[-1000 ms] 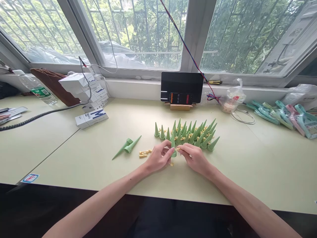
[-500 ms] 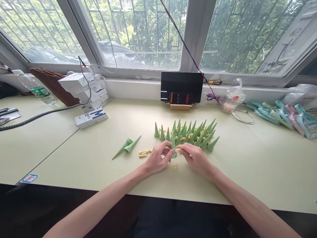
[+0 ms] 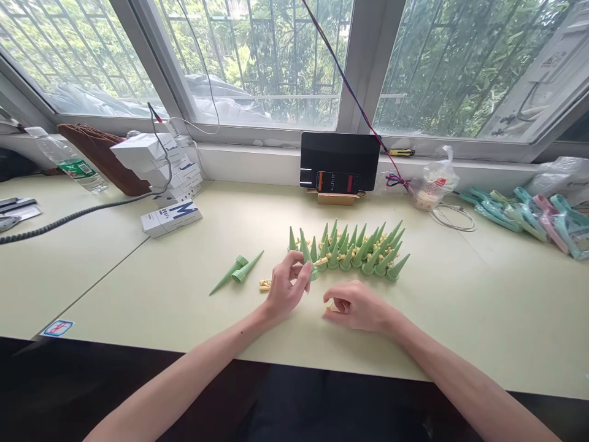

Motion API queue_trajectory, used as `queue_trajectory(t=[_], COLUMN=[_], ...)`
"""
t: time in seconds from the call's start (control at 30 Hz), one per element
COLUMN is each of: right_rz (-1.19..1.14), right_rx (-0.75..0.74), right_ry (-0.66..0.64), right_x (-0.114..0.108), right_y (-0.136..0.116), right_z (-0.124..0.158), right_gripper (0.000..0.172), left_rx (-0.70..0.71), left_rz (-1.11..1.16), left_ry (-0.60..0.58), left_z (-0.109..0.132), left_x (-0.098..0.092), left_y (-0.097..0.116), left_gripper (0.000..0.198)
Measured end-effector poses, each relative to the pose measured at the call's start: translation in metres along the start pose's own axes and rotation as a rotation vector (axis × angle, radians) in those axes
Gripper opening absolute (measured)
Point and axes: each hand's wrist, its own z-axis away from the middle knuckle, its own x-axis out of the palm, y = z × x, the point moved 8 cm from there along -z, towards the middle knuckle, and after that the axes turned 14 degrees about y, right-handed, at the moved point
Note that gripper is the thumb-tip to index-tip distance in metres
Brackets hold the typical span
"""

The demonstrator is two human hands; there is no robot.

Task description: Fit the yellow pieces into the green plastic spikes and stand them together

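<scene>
My left hand [image 3: 286, 285] is closed on a green plant watering spike [image 3: 305, 247], held point up. A pale yellow valve piece [image 3: 321, 262] sticks out from the spike's side near its base. My right hand [image 3: 361, 307] is low over the table, thumb and fingers curled around a small yellowish scrap [image 3: 328, 308]; its exact shape is mostly hidden. Behind both hands stand several green spikes [image 3: 368, 262] in close rows, with yellow pieces among them. Beside my left hand lie loose yellow valve pieces [image 3: 264, 285], partly covered by it. Two green spikes [image 3: 239, 270] lie further left.
A phone [image 3: 338, 182] showing a timer leans on a black tablet [image 3: 340, 150] at the back. White boxes [image 3: 171, 219] are at the left, near a plastic bottle [image 3: 76, 166]. A tied plastic bag [image 3: 433, 184], a coiled cable [image 3: 453, 218] and bagged pastel clips [image 3: 529, 215] lie right.
My left hand has moved slightly left and up with the spike. My right hand has left the valve piece on the spike and come down to the yellowish scrap on the table.
</scene>
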Motion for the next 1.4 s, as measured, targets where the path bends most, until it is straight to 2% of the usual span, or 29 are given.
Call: queue_trajectory(t=[0.1, 0.23, 0.5, 0.7, 0.8, 0.9, 1.03, 1.2, 1.4], right_rz=[0.102, 0.204, 0.266, 0.292, 0.267, 0.163, 0.005, -0.052, 0.016], right_rx=[-0.028, -0.024, 0.099, 0.145, 0.167, 0.167, 0.171, 0.117, -0.012], right_ry=[-0.024, 0.012, 0.171, 0.178, 0.203, 0.288, 0.399, 0.418, 0.387], right_x=[0.004, 0.001, -0.012, -0.013, -0.015, -0.022, -0.032, -0.035, -0.033], right_y=[0.001, 0.007, 0.028, 0.032, 0.031, 0.026, 0.019, 0.012, 0.006], right_z=[0.0, -0.003, -0.007, -0.006, -0.006, -0.006, -0.006, -0.007, -0.007], right_gripper=[0.005, 0.01, 0.015, 0.017, 0.014, 0.011, 0.019, 0.021, 0.025], left_rx=[-0.018, -0.035, -0.027, -0.035, -0.036, -0.045, -0.055, -0.044, -0.029], left_rz=[-0.017, -0.039, -0.087, -0.108, -0.112, -0.12, -0.123, -0.109, -0.112], left_ry=[-0.011, -0.02, -0.07, -0.113, -0.13, -0.141, -0.159, -0.199, -0.281], left_z=[0.001, 0.001, 0.001, 0.002, 0.002, 0.002, 0.003, 0.004, 0.008], left_x=[0.001, 0.002, 0.007, 0.011, 0.012, 0.013, 0.015, 0.017, 0.022], left_y=[0.0, -0.001, -0.005, -0.004, -0.005, -0.006, -0.006, -0.008, -0.009], left_gripper=[0.025, 0.025, 0.024, 0.023, 0.023, 0.022, 0.023, 0.022, 0.02])
